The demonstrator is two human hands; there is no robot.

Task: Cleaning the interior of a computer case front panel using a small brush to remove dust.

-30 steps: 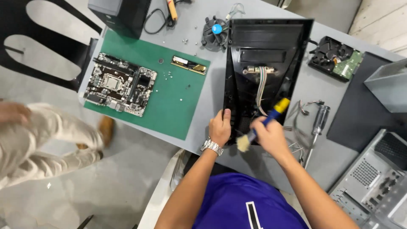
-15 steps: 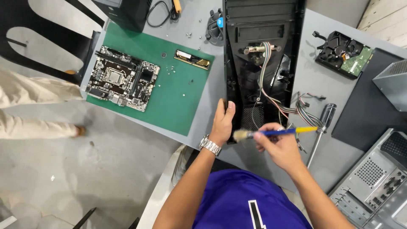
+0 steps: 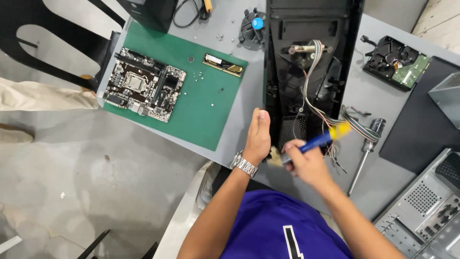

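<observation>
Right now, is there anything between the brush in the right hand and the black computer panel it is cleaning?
Nothing visible. The right hand holds the brush with its bristles at the near end of the black panel. The left hand rests on the panel's left edge, beside the brush. The coloured cable bundle lies farther right.

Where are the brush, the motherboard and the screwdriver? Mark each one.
brush (image 3: 311,142), head view, on the blue handle just above the right hand.
motherboard (image 3: 143,84), head view, middle of the board, on the green mat.
screwdriver (image 3: 362,160), head view, on the metal shaft, right of the black case.
</observation>
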